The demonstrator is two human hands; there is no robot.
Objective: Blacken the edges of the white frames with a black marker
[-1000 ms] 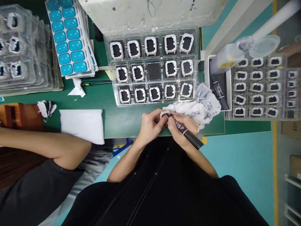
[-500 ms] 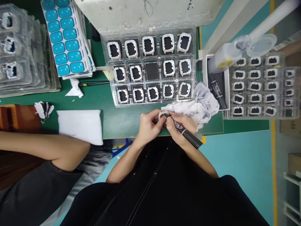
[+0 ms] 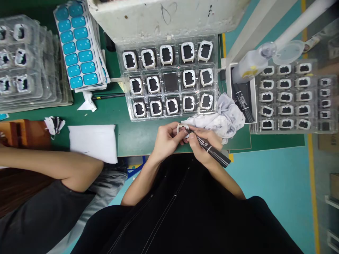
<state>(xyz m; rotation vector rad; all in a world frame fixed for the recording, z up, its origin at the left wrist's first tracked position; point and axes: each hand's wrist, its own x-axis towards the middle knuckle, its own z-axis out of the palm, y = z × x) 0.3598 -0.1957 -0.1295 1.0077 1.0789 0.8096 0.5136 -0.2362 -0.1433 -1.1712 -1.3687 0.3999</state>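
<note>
Between the fingers of my left hand (image 3: pixel 166 140) is a small white watch-case frame (image 3: pixel 181 127), partly covered by the fingertips. My right hand (image 3: pixel 205 143) is closed around a black marker pen (image 3: pixel 215 155), its tip end at the frame's right side and its back end slanting down to the right. Both hands are close together over the table's front edge. Just beyond them lies a clear plastic tray (image 3: pixel 129 112) of similar white frames in rows; one pocket in the middle row holds no frame. A crumpled stained white cloth (image 3: pixel 225 120) lies beside my right hand.
Stacked trays (image 3: pixel 39 70) and blue sticker sheets (image 3: pixel 79 53) stand at the left. A white box (image 3: pixel 254 98) holds markers and a bottle (image 3: pixel 249 63), with more trays (image 3: pixel 296 92) further right. A co-worker's arm (image 3: pixel 53 160) rests near a folded white cloth (image 3: pixel 92 139).
The frame has turned in my left fingers and now faces more upward. The marker has shifted slightly to the right. The camera view has moved a little.
</note>
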